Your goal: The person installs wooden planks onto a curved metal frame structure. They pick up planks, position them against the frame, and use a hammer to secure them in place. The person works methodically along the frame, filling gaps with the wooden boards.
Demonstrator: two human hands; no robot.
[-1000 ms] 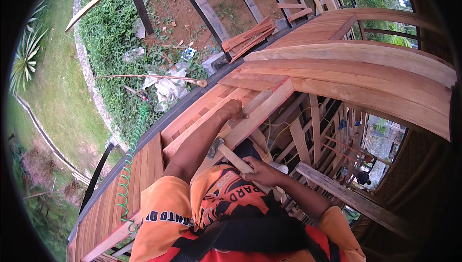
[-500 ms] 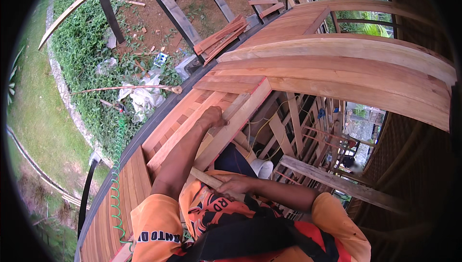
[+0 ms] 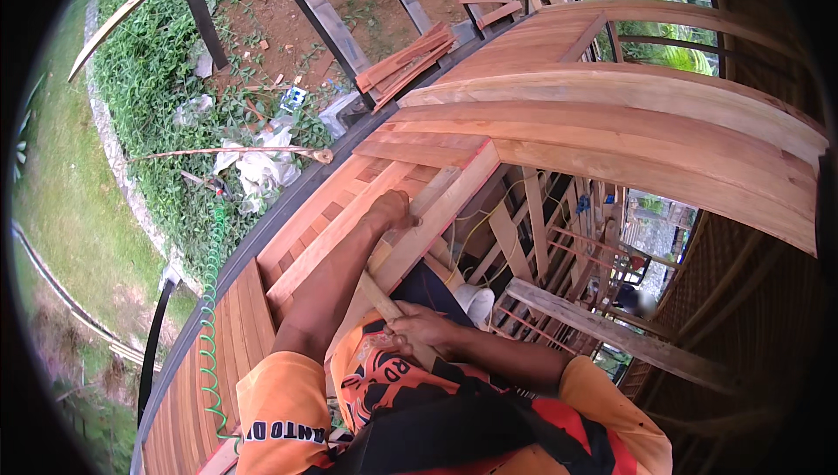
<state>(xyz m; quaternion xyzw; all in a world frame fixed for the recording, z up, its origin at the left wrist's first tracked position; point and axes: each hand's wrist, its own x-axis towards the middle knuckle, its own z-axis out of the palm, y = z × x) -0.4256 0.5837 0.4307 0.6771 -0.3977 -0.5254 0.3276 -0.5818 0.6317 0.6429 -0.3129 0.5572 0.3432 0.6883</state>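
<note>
My left hand (image 3: 390,211) is closed on the near end of a short wooden batten (image 3: 435,192). The batten lies along the inner side of a thick, pale reddish board (image 3: 452,206) edged with a red line. Close to my body, my right hand (image 3: 421,328) is wrapped around a pale wooden stick (image 3: 380,299), which resembles a tool handle. The stick slants up toward the boards, and its lower end passes under my fingers. No tool head can be made out. Reddish floor planks (image 3: 305,252) lie left of and beneath my left forearm.
A curved wooden step (image 3: 628,130) rises ahead on the right. Beside the thick board, an opening shows crossed laths, a yellow cord and a white bucket (image 3: 476,303). A coiled green hose (image 3: 209,326) hangs at left. Loose strips (image 3: 406,65) lie on dark beams ahead.
The stick in my right hand has swung to a steeper slant, its upper end rising, and the right hand has shifted slightly up. My left hand stays on the batten; the view has shifted slightly.
</note>
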